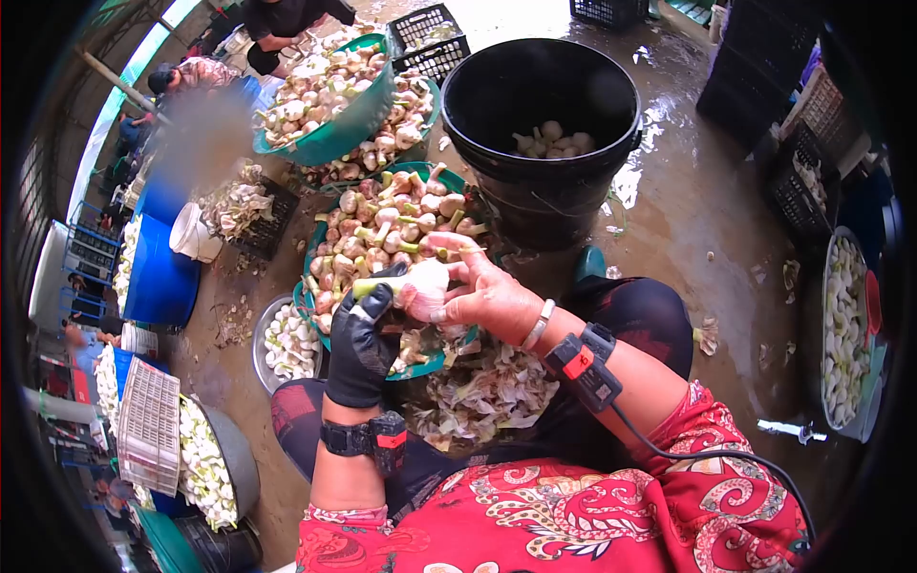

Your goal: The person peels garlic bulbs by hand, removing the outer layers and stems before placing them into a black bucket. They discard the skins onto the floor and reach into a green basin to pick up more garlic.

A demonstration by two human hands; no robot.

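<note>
My left hand (361, 346), in a black glove, grips a garlic bulb (426, 285) by its pale green stem, which points left. The bare fingers of my right hand (495, 298) close on the other side of the same bulb, thumb below and forefinger above. White and pinkish skin shows on the bulb. Just beyond my hands stands a green basin (312, 244) heaped with unpeeled garlic (382, 220). Loose garlic skins (487, 392) lie in a pile below my hands, between my legs.
A tall black bucket (559, 186) with some peeled bulbs (552, 141) stands ahead right. A metal bowl (260, 358) of white garlic sits at left. Another heaped green basin (368, 110) is farther ahead. Blue tubs (167, 277) line the left; a person (282, 24) sits at the back.
</note>
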